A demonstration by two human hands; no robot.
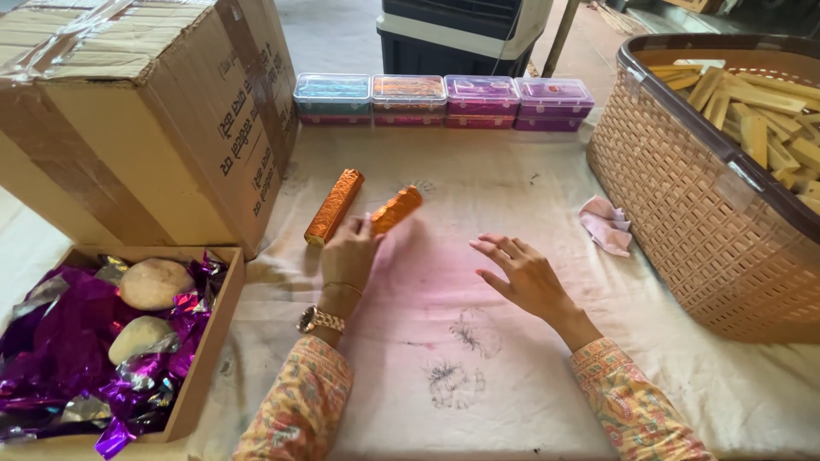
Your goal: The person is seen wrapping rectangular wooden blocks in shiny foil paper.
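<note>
Woven tan plastic, dark-rimmed: a large basket at the right edge of the cloth-covered table, filled with pale flat wooden sticks lying every which way. Far edge of the table: a row of four clear-lidded plastic boxes, side by side and touching, contents showing blue, orange, purple and violet from left to right; what the contents are, cannot tell. Far left, a big closed cardboard carton with tape across its top. In front of it, a shallow open cardboard tray holding crumpled purple and silver foil and two pale rounded lumps resting on the foil.

Left hand: raised just over the cloth, fingers closed around the near end of a short orange foil-wrapped roll, which tilts up and away to the right. A watch and a thin bangle sit at that wrist. Just beside, to the left, a longer orange foil-wrapped roll lies flat on the cloth, apart from the hand.

Right hand: empty, palm down, fingers spread and pointing left, hovering over the middle of the cloth. A crumpled pink rag lies between it and the basket.
</note>
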